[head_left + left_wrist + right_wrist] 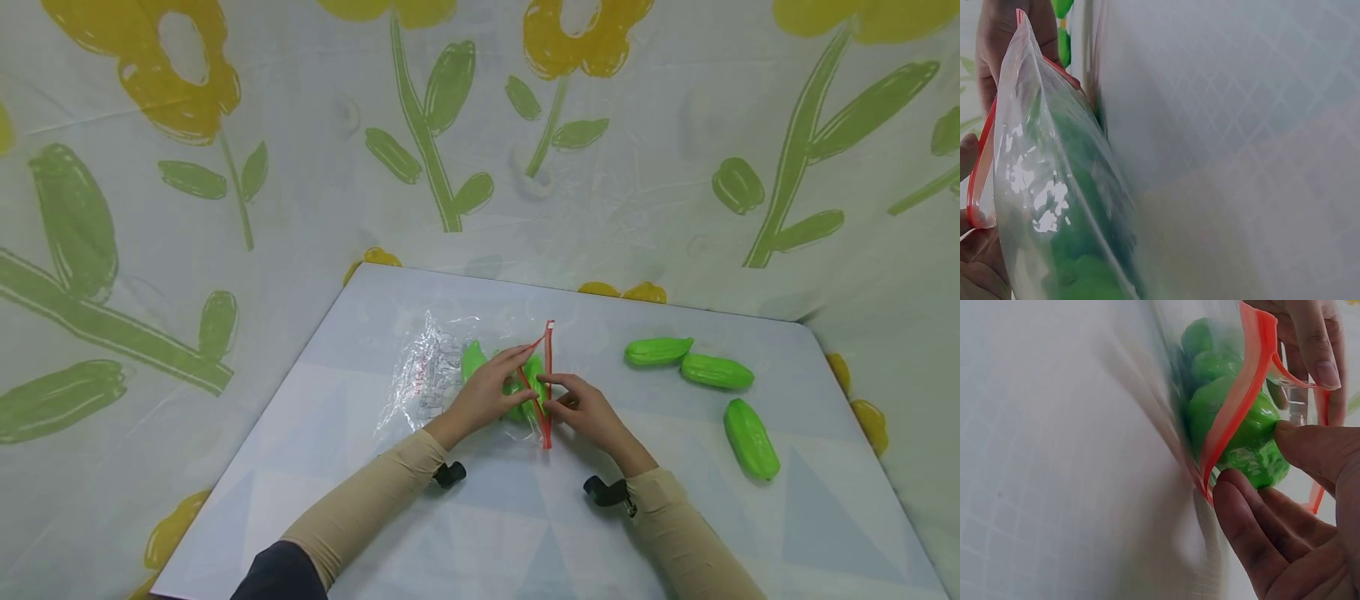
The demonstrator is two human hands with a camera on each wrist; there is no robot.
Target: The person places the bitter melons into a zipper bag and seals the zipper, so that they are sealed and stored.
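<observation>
A clear zip bag (431, 367) with a red strip (549, 358) along its mouth lies on the table, several green ribbed vegetables (472, 359) inside. Thumb and fingers of my left hand (487, 392) grip the red-edged rim and keep the mouth apart. At that mouth my right hand (592, 414) holds the near end of a shiny green vegetable (1250, 422), thumb on one side and fingertips on the other. Most of this vegetable sits within the opening, between the two red edges. In the left wrist view, the bag's wall (1060, 187) covers part of the right hand (1016, 50).
To the right lie three more green vegetables: one at the back (658, 352), one beside it (717, 372) and one nearer (752, 439). The pale table (450, 533) backs onto a flower-print curtain (637, 183).
</observation>
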